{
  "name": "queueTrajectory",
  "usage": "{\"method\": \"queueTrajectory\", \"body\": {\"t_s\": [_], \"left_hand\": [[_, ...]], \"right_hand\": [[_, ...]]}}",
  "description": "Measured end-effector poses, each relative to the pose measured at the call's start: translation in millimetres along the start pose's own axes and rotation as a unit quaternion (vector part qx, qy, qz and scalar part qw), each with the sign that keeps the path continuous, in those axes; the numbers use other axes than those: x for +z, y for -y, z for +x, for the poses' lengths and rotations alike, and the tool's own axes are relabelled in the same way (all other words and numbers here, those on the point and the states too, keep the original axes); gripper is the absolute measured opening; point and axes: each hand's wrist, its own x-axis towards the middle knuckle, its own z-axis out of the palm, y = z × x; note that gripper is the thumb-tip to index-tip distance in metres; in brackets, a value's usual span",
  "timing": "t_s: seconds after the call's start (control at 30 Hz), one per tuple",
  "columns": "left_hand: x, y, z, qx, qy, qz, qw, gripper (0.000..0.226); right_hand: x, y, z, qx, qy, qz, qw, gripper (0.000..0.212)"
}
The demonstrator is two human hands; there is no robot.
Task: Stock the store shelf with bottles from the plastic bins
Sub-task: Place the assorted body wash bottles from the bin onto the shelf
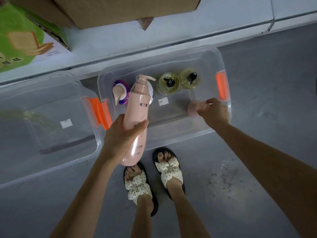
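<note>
Where the grey floor meets the white shelf, a green carton and a cardboard box sit on the shelf at the upper left. Two clear plastic bins with orange handles stand side by side on the floor just below. The left bin shows only a blurred greenish shape, too smeared to name. The left hand grasps the pink pump bottle around its lower body, above the near left corner of the right bin. Inside that bin, a purple bottle and two yellow-green bottles with black pumps stand along the far wall. The right hand curls around a blurred pink object at the bin's near right side.
</note>
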Motion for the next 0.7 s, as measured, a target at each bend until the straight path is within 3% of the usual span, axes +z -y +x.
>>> {"method": "queueTrajectory", "body": {"t_s": [0.17,0.3,0.53,0.7], "left_hand": [[-5,4,-7,-0.004,0.006,0.002,1.000,0.059],[-19,-5,-19,-0.004,0.005,0.012,1.000,0.068],[-60,-41,-46,0.013,-0.032,0.012,0.999,0.058],[-93,-80,-79,0.034,-0.068,-0.066,0.995,0.057]], "right_hand": [[-9,-2,-2,-0.046,0.007,0.070,0.996,0.040],[-29,1,-19,-0.102,0.041,0.189,0.976,0.040],[-95,42,-62,-0.165,0.107,0.364,0.910,0.034],[-150,79,-108,-0.168,0.163,0.461,0.856,0.013]]}}
